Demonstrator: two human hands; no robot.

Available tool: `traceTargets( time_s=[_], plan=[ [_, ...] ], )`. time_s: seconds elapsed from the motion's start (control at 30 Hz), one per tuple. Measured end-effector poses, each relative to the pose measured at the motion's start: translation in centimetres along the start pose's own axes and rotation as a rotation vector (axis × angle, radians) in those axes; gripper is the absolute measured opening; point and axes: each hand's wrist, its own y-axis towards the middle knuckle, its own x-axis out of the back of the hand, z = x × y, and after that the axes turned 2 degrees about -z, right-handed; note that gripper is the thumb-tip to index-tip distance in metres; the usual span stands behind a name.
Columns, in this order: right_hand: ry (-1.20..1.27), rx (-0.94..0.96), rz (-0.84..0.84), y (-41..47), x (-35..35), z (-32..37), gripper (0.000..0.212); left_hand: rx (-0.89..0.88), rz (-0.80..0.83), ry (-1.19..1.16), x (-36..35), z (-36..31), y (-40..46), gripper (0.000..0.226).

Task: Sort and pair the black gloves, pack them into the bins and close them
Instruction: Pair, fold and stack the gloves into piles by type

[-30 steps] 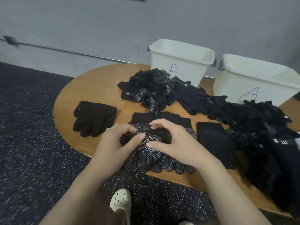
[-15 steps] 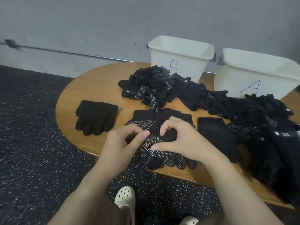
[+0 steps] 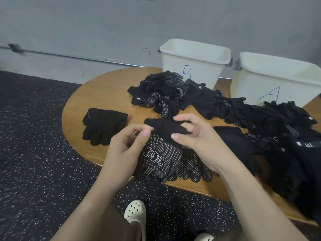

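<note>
Left hand and right hand both pinch cuff of dotted glove pair at near counter edge, probably folding cuff over to lock pair. Bin B, bin A open behind.

We see a round wooden table carrying two white bins, B and A, at far right, a loose glove heap before them, and a paired stack at left.
</note>
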Motion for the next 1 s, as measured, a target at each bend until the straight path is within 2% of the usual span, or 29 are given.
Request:
traceTargets(
  time_s=[0.1, 0.17, 0.27, 0.33, 0.37, 0.5, 0.6, 0.67, 0.7, 0.77, 0.8, 0.9, 1.0],
  plan=[
    [0.058, 0.057, -0.035, 0.3, 0.0, 0.0, 0.043, 0.203, 0.135, -0.146, 0.4, -0.2, 0.0, 0.017],
    [0.084, 0.083, -0.042, 0.5, -0.1, 0.1, 0.043, 0.247, 0.215, -0.134, 0.7, -0.1, -0.1, 0.016],
    [0.057, 0.031, 0.060, 0.6, -0.1, 0.2, 0.036, 0.226, 0.164, -0.107, 1.2, -0.1, -0.3, 0.009],
    [-0.002, -0.012, 0.161, 0.7, -0.2, 0.4, 0.012, 0.212, 0.102, -0.140, 1.7, -0.2, -0.3, 0.010],
    [-0.008, -0.025, 0.173, 0.8, -0.4, 0.3, 0.008, 0.211, 0.082, -0.156, 2.0, -0.3, -0.3, 0.011],
    [-0.055, -0.012, 0.207, 1.7, -1.2, 0.2, 0.030, 0.235, 0.077, -0.163, 3.0, -0.2, -0.3, 0.014],
    [-0.055, 0.010, 0.241, 2.3, -1.9, 0.2, 0.029, 0.253, 0.095, -0.165, 3.6, 0.1, -0.3, 0.016],
    [-0.055, 0.017, 0.237, 2.7, -2.2, 0.0, 0.048, 0.258, 0.109, -0.164, 4.0, 0.3, -0.2, 0.018],
    [-0.046, 0.011, 0.242, 2.8, -2.5, 0.1, 0.051, 0.261, 0.112, -0.165, 4.1, 0.5, -0.1, 0.018],
    [-0.030, 0.021, 0.228, 3.2, -3.0, 0.2, 0.024, 0.275, 0.101, -0.174, 4.3, 0.8, 0.0, 0.020],
    [-0.033, 0.036, 0.212, 3.4, -3.0, 0.2, 0.018, 0.292, 0.086, -0.179, 4.4, 1.0, 0.1, 0.021],
    [-0.112, 0.051, 0.110, 4.6, -3.1, 0.1, 0.020, 0.350, 0.037, -0.113, 4.8, 1.7, 0.4, 0.020],
    [-0.210, 0.045, 0.058, 5.7, -2.9, -0.6, 0.041, 0.372, -0.020, -0.016, 5.2, 2.4, 0.8, 0.015]
  ],
)
